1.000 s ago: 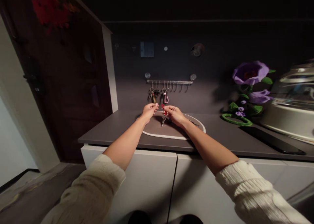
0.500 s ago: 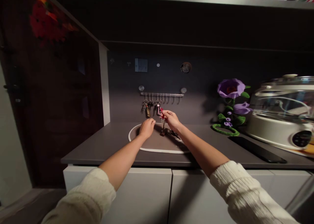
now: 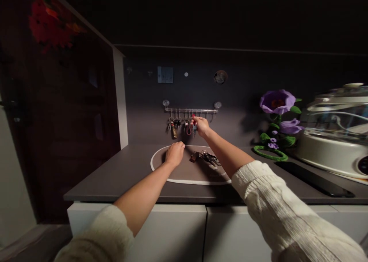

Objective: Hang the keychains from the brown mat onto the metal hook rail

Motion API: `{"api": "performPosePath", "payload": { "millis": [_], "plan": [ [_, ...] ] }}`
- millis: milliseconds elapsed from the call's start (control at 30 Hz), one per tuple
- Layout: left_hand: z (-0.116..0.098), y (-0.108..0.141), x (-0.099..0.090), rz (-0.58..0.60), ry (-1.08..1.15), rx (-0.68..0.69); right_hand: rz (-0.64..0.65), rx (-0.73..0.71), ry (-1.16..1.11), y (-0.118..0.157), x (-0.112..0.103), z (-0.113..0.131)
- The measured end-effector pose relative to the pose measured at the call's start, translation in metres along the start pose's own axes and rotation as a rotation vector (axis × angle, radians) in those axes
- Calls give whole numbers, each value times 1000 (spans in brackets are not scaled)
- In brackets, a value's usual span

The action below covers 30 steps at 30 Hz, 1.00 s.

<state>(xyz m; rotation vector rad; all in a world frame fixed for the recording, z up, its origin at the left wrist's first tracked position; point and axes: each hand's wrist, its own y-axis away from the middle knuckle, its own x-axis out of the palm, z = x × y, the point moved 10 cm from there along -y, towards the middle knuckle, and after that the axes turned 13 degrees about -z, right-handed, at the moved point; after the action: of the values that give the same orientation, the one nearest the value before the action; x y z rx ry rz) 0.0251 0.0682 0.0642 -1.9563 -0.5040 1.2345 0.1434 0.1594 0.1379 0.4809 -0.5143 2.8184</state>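
Raised to the hook rail (image 3: pixel 198 110), my right hand (image 3: pixel 202 126) pinches a key (image 3: pixel 194 127) by its red strap; the key hangs below the fingertips. Just left of it, a keyring with a pink loop (image 3: pixel 188 129) hangs from a hook. Farther left on the rail are a keyring with a brown-gold fob (image 3: pixel 174 131) and some dark keys (image 3: pixel 177 122). My left hand (image 3: pixel 174 154) is closed above the oval mat (image 3: pixel 184 176), its fingers curled so what they hold, if anything, is hidden. On the mat lies a pile of keys (image 3: pixel 211 158) with a brown tag.
A purple flower ornament (image 3: pixel 277 103) stands on the right of the counter (image 3: pixel 115 176), beside a clear-lidded white appliance (image 3: pixel 322 151). A black phone-like slab (image 3: pixel 314 179) lies in front. Overhead runs a dark shelf (image 3: pixel 201 20); a dark door (image 3: pixel 66 139) is at left.
My right hand has lifted the key with the red strap from above the mat up to the hook rail. My left hand stays low and closed. The view has shifted slightly.
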Motion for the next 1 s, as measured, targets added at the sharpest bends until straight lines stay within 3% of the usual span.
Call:
{"api": "performPosePath", "payload": {
  "millis": [333,1000],
  "plan": [
    [1,0,2,21,-47,-6,-89,42,-29,-14,-1,-7],
    [2,-1,4,21,-60,-2,-103,93,10,-8,-5,-18]
  ]
}}
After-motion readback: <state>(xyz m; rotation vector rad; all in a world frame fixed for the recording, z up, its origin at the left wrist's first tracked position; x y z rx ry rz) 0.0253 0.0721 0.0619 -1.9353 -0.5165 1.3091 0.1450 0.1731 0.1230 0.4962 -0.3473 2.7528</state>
